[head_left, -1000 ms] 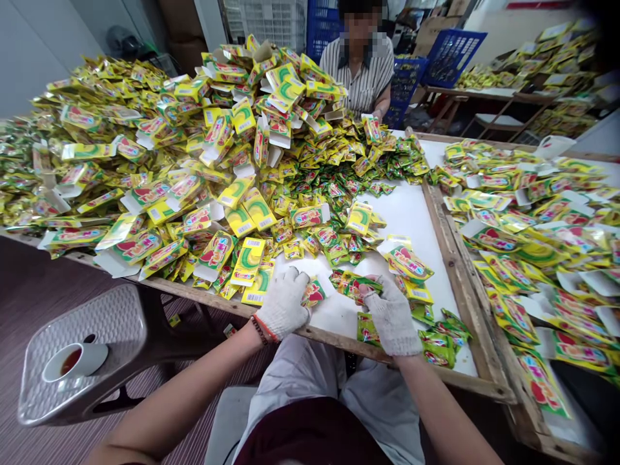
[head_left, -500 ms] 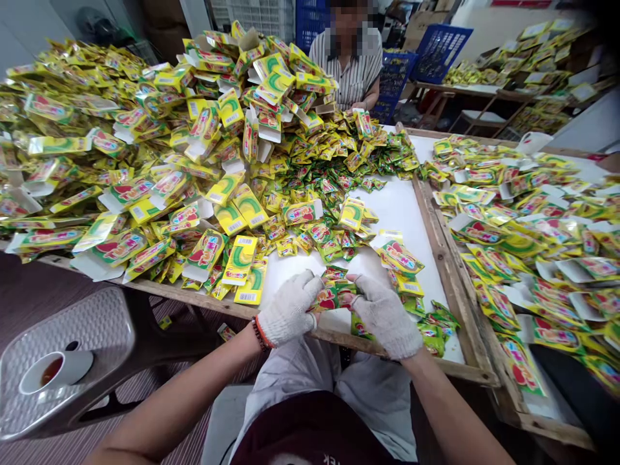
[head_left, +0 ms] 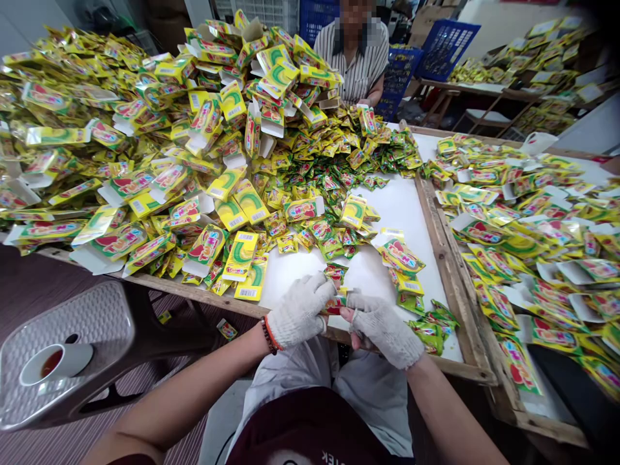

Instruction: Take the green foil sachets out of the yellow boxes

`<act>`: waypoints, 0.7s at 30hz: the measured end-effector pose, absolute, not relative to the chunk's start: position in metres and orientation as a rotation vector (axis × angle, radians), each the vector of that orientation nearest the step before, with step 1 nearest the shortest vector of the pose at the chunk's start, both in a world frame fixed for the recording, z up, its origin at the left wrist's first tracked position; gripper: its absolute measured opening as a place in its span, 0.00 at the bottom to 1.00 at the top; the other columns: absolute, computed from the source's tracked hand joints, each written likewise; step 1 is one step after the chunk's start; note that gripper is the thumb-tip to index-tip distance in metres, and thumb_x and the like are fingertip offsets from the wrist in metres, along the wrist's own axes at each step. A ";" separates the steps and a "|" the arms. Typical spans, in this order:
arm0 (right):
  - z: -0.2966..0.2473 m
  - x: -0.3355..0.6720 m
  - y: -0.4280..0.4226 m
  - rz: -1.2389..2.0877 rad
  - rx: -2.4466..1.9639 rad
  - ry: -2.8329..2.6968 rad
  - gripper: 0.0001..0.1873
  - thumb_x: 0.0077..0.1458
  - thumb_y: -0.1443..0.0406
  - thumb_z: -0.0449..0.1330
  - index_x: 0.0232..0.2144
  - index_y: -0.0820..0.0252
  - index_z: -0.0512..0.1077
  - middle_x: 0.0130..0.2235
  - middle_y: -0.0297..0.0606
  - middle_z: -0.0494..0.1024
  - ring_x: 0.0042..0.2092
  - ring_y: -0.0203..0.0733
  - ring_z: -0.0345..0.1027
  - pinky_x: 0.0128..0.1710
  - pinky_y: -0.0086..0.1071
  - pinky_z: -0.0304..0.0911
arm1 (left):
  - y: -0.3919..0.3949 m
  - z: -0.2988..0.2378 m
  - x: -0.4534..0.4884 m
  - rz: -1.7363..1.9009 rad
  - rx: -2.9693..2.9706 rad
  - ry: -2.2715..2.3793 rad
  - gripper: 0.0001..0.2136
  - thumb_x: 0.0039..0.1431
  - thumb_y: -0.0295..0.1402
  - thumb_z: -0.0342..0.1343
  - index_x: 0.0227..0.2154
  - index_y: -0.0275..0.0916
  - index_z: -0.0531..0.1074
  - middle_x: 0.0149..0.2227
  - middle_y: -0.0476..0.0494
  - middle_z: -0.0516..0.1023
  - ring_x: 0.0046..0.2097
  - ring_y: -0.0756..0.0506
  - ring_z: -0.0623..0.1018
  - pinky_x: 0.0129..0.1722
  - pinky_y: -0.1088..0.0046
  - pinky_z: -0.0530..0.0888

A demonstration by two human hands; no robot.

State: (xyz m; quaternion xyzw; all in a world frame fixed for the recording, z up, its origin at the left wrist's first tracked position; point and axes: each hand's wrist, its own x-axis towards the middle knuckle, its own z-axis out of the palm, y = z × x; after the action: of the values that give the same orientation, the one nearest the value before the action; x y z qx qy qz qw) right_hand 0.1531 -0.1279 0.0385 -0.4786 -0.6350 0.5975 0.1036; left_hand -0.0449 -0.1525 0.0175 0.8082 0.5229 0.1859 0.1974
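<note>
My left hand (head_left: 299,310), in a white knitted glove with bare fingertips, closes on a small printed red-and-green packet (head_left: 334,305) at the table's front edge. Gloved the same way, my right hand (head_left: 385,330) pinches the packet's other end between thumb and fingers. Whether it is a sachet or a box is partly hidden by my fingers. Just beyond it lies a small sachet (head_left: 335,272) on the white tabletop (head_left: 281,278). To the right are an open yellow box (head_left: 400,255) and several green sachets (head_left: 431,332).
A tall heap of yellow boxes and sachets (head_left: 159,174) covers the left and back. A wooden rail (head_left: 443,265) divides off more filled boxes (head_left: 523,232). Across the table sits a person (head_left: 356,58). At left, a stool (head_left: 101,316) bears a cup (head_left: 58,363).
My hands have drawn closer together around the packet. The right hand has moved slightly down and turned, and the green packet that was under it no longer shows there.
</note>
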 end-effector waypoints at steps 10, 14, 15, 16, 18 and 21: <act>0.010 0.147 -0.127 0.926 -1.448 -2.149 0.16 0.55 0.57 0.53 0.20 0.56 0.69 0.21 0.34 0.72 0.26 0.38 0.64 0.28 0.30 0.59 | -0.135 0.021 -0.046 0.616 1.779 1.307 0.12 0.56 0.41 0.53 0.35 0.38 0.73 0.29 0.50 0.74 0.32 0.49 0.72 0.30 0.76 0.65; 0.019 0.167 -0.120 0.977 -1.450 -1.891 0.14 0.49 0.55 0.60 0.20 0.56 0.70 0.21 0.33 0.70 0.26 0.38 0.63 0.27 0.31 0.59 | -0.119 0.023 -0.056 0.579 1.919 1.441 0.12 0.57 0.43 0.52 0.35 0.40 0.73 0.31 0.48 0.75 0.35 0.47 0.73 0.34 0.75 0.66; 0.025 0.177 -0.116 0.977 -1.458 -1.726 0.13 0.49 0.54 0.59 0.24 0.56 0.71 0.23 0.34 0.71 0.26 0.38 0.64 0.27 0.31 0.60 | -0.112 0.024 -0.063 0.575 1.965 1.540 0.12 0.58 0.42 0.51 0.36 0.41 0.73 0.33 0.47 0.75 0.37 0.46 0.73 0.36 0.74 0.67; 0.031 0.189 -0.111 0.940 -1.439 -1.539 0.12 0.51 0.54 0.58 0.28 0.56 0.72 0.26 0.35 0.73 0.27 0.39 0.66 0.28 0.32 0.62 | -0.103 0.025 -0.070 0.568 2.007 1.669 0.11 0.60 0.41 0.49 0.37 0.41 0.72 0.35 0.46 0.75 0.40 0.45 0.73 0.39 0.73 0.67; 0.045 0.211 -0.099 0.844 -1.334 -1.249 0.14 0.55 0.55 0.53 0.40 0.54 0.70 0.37 0.41 0.76 0.34 0.41 0.71 0.33 0.35 0.65 | -0.084 0.024 -0.087 0.473 2.061 1.938 0.11 0.61 0.36 0.46 0.41 0.41 0.70 0.41 0.43 0.74 0.44 0.44 0.73 0.42 0.70 0.68; 0.057 0.224 -0.086 0.861 -1.161 -1.044 0.15 0.56 0.58 0.53 0.45 0.52 0.68 0.46 0.46 0.73 0.39 0.41 0.72 0.37 0.37 0.66 | -0.063 0.019 -0.104 0.168 2.053 2.235 0.13 0.58 0.29 0.46 0.45 0.38 0.68 0.48 0.36 0.70 0.48 0.40 0.72 0.43 0.66 0.68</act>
State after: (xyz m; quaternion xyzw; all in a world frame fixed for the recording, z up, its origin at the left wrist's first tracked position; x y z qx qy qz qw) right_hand 0.2236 -0.0865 0.0570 -0.5067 -0.4554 0.3755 0.6283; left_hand -0.1036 -0.0633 0.0186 0.6746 0.7344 0.0551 0.0509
